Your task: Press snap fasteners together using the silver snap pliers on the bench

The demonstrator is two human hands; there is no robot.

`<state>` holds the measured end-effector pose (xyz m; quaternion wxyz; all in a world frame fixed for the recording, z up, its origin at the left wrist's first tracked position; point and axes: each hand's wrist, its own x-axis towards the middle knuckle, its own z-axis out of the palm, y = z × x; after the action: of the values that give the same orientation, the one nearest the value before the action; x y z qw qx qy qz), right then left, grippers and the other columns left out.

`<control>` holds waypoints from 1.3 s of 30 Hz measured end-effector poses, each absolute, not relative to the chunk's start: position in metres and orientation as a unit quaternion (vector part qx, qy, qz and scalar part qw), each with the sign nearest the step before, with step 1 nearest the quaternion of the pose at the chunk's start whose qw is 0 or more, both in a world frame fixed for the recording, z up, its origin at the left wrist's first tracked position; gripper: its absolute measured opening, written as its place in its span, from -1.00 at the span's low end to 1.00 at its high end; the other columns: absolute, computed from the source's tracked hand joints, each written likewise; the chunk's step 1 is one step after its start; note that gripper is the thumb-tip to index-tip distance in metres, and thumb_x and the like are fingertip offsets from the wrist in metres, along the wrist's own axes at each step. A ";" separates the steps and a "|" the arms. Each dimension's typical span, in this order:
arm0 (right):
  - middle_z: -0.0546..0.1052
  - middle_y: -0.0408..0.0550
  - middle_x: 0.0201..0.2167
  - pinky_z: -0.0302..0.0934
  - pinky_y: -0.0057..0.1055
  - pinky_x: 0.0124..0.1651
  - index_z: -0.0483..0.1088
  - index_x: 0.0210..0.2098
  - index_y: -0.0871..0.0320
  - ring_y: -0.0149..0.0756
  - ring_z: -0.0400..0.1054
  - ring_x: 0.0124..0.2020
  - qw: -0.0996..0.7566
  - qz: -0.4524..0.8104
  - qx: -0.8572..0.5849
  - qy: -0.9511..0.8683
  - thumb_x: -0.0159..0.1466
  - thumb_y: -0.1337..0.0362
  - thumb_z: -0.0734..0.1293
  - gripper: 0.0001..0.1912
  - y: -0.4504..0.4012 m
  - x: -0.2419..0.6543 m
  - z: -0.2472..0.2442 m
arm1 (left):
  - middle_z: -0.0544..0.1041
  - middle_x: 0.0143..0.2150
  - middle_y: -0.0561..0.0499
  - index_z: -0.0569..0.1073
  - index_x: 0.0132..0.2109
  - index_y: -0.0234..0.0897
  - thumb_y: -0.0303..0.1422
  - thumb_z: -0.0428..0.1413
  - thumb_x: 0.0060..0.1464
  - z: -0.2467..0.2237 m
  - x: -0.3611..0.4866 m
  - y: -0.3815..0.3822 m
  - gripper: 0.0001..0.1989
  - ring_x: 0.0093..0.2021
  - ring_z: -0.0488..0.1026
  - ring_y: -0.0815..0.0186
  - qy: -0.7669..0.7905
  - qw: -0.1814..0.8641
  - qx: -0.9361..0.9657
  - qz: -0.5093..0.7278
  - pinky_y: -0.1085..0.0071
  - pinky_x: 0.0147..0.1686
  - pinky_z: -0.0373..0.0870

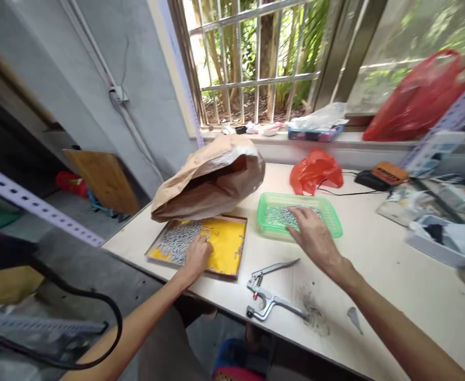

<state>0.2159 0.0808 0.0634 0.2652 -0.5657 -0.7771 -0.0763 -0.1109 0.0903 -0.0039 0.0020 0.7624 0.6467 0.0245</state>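
Observation:
My left hand [199,255] rests at the shallow tray [238,225] with a yellow bottom. Its fingers are curled at the edge of a pile of small silvery metal pins [179,241]; whatever they hold is hidden. My right hand [314,235] reaches over the near side of a green plastic basket [261,217], fingers apart. More small metal pieces [282,216] lie in that basket. Between the hands, nearer the table edge, lie metal hand pliers [262,296] with a spring and spread handles.
Behind the tray, a large brown paper bag [216,180] lies with its mouth toward me, overhanging the tray's back. An orange-red plastic bag [315,172] sits behind the basket. A grey bin [435,246] and clutter stand at right. A black cable [115,312] loops at lower left.

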 end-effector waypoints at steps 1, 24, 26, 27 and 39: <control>0.42 0.16 -0.05 0.21 -0.20 -0.06 0.28 0.08 0.23 -0.10 0.30 -0.06 0.258 -0.039 -0.552 -0.792 0.30 0.32 0.19 -0.64 0.072 0.217 0.058 | 0.47 -0.28 -0.19 0.48 -0.46 -0.30 -0.47 -0.06 0.12 -0.004 -0.112 0.093 -0.72 -0.13 0.32 0.08 0.642 -0.004 0.767 0.026 0.26 -0.21 0.24; 0.34 0.00 -0.22 0.24 -0.38 -0.28 0.30 -0.06 0.13 -0.29 0.33 -0.27 0.116 0.170 -0.553 -0.808 0.35 0.34 0.06 -0.73 -0.056 0.208 -0.018 | 0.24 -0.68 0.19 0.41 -0.46 -0.34 -0.15 0.19 -0.13 -0.017 -0.021 -0.002 -0.69 -0.73 0.09 0.56 0.611 0.594 0.503 0.146 0.56 -0.73 -0.04; 0.34 0.00 -0.23 0.22 -0.39 -0.31 0.31 -0.07 0.13 -0.30 0.32 -0.29 0.106 0.162 -0.559 -0.806 0.35 0.36 0.05 -0.73 -0.055 0.207 -0.017 | 0.23 -0.68 0.19 0.40 -0.49 -0.34 -0.12 0.19 -0.13 -0.019 -0.020 0.000 -0.67 -0.74 0.09 0.56 0.606 0.597 0.510 0.127 0.55 -0.74 -0.05; 0.34 0.00 -0.22 0.21 -0.40 -0.32 0.31 -0.07 0.13 -0.30 0.32 -0.29 0.099 0.157 -0.562 -0.806 0.35 0.37 0.05 -0.72 -0.054 0.207 -0.018 | 0.23 -0.69 0.19 0.40 -0.49 -0.34 -0.11 0.19 -0.13 -0.020 -0.020 0.001 -0.66 -0.74 0.10 0.56 0.606 0.597 0.512 0.118 0.55 -0.74 -0.05; 0.33 0.13 0.04 0.24 -0.28 -0.14 0.26 0.06 0.11 -0.16 0.31 -0.06 0.096 0.146 -0.518 -0.837 0.30 0.17 0.20 -0.64 -0.035 0.218 -0.014 | 0.35 -0.66 0.14 0.43 -0.47 -0.37 -0.25 0.19 -0.12 -0.008 -0.018 0.007 -0.77 -0.76 0.18 0.54 0.614 0.608 0.503 0.021 0.56 -0.74 -0.06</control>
<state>0.2184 -0.0350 -0.0135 0.0960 -0.5177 -0.8374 0.1465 -0.0182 0.0074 -0.0080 0.6080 0.5033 0.6136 0.0209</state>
